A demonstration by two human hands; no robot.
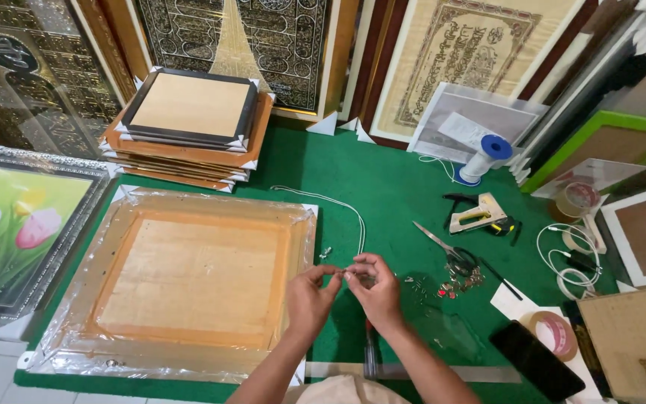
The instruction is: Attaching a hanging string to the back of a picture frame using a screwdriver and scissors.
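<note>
**Operator:** Looking down, I see no real container. The nearest thing to one is the clear plastic wrap around the big wooden frame [188, 280], which lies back-up on the green tabletop [390, 179] with white corner guards.

**Partner:** And the hands?

**Operator:** My left hand [309, 299] and right hand [375, 293] meet just right of that frame. The fingers [353, 275] of both are pinched narrow on the end of a white cord [338, 203]. Some tiny piece may sit between them, but it is too small for me to tell.

**Partner:** How does the cord look?

**Operator:** Thin, white and slack. It runs from the pinch up along the frame's right edge, then curves left past its top corner.

**Partner:** What lies around?

**Operator:** A scatter of small metal hangers [454, 284] and scissors [446, 251] sit near the right hand. Beyond them are a staple gun [476, 215], a blue-capped spool [481, 158] and a roll of tape [555, 334]. A stack of frames [188, 127] stands behind, a flower picture [20, 228] at left. Nothing blocks the hands.
</note>
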